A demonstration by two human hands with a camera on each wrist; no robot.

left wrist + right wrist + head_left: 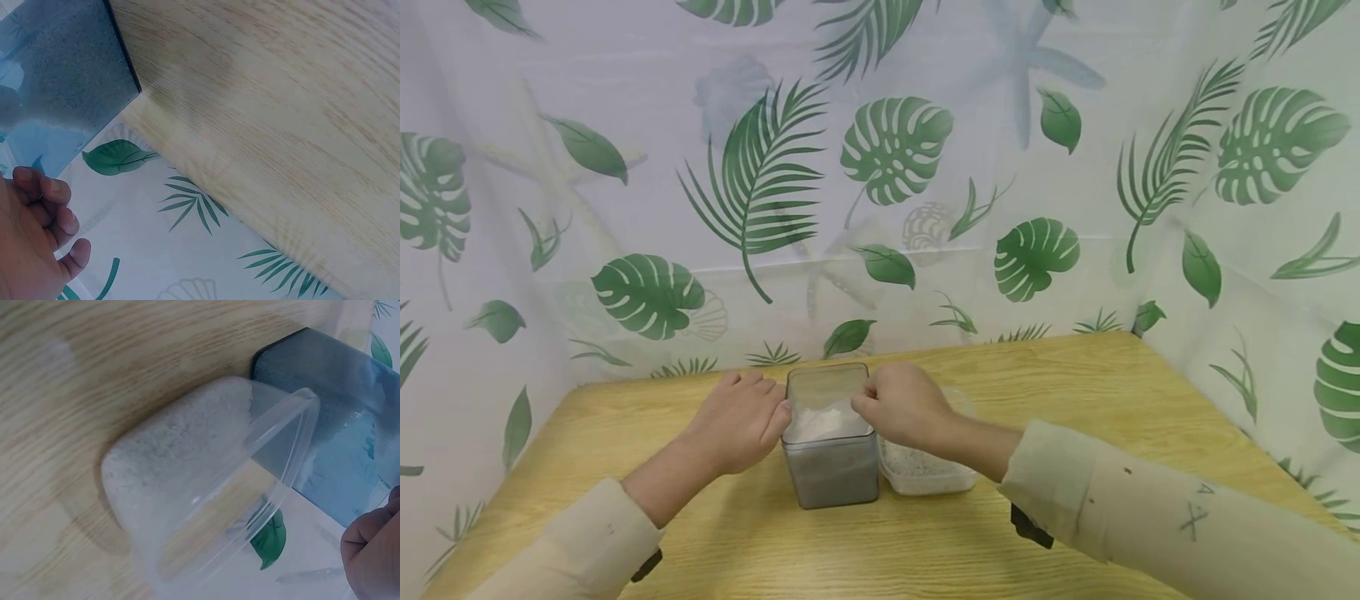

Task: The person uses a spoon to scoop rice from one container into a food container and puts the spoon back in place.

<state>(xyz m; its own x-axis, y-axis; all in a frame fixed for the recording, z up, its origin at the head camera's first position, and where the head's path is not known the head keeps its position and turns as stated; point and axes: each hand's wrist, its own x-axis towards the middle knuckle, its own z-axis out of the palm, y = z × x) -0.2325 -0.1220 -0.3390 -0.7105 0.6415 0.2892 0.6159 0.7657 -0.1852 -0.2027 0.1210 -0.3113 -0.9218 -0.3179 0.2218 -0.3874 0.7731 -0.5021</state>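
A tall, grey-tinted clear plastic box (831, 475), partly filled with white grainy stuff (829, 422), stands upright on the table. My left hand (737, 421) grips its left rim with curled fingers; in the left wrist view the fingers (53, 190) bend beside the top of the box wall, the thumb hidden. At the right rim my right hand (906, 404) is curled, thumb over the edge. Just right of the box sits a shallow clear tub (925, 483), also holding whitish grains (175, 444); my right forearm passes above it and hides part of it.
The light wood-grain table (1045, 392) runs back to a white curtain (925, 308) printed with green leaves, which also hangs along both sides. Dark wrist straps (1030, 527) show under the sleeves.
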